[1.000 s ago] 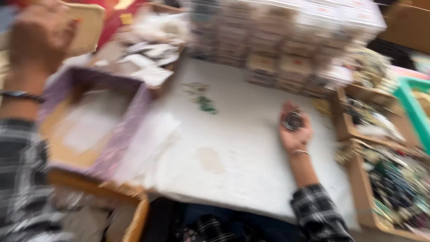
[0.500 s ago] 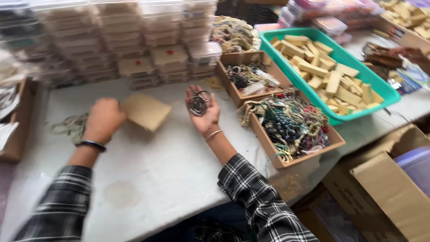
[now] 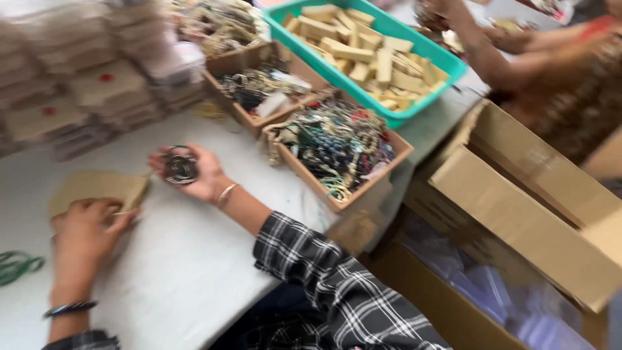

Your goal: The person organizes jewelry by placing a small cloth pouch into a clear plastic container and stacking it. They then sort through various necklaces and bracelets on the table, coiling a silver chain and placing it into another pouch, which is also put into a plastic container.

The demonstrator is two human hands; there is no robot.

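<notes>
Head view shows your right hand (image 3: 194,170) lying palm up on the white table (image 3: 194,272), its fingers curled loosely around a bundle of dark metal bangles (image 3: 181,167) that rests in the palm. Your left hand (image 3: 87,227) lies on the near edge of a flat brown card box (image 3: 97,189), fingers together and pressing down on it, thumb at the box's right side.

The bangles look stiff, thin and smooth, light as a bundle but likely to slide apart and roll if the grip loosens. Hold them around the whole ring stack, thumb across the top, rather than by a single ring. The box seems light and easy to crush, so take it by its edges, not the middle of its face.

Just right of the bangles stand open brown trays of beaded jewellery (image 3: 337,146), with a green crate of card boxes (image 3: 363,52) behind them. Stacks of boxes (image 3: 84,91) line the far side, though they are blurred. Another person's arm (image 3: 492,61) reaches in at the far right.
</notes>
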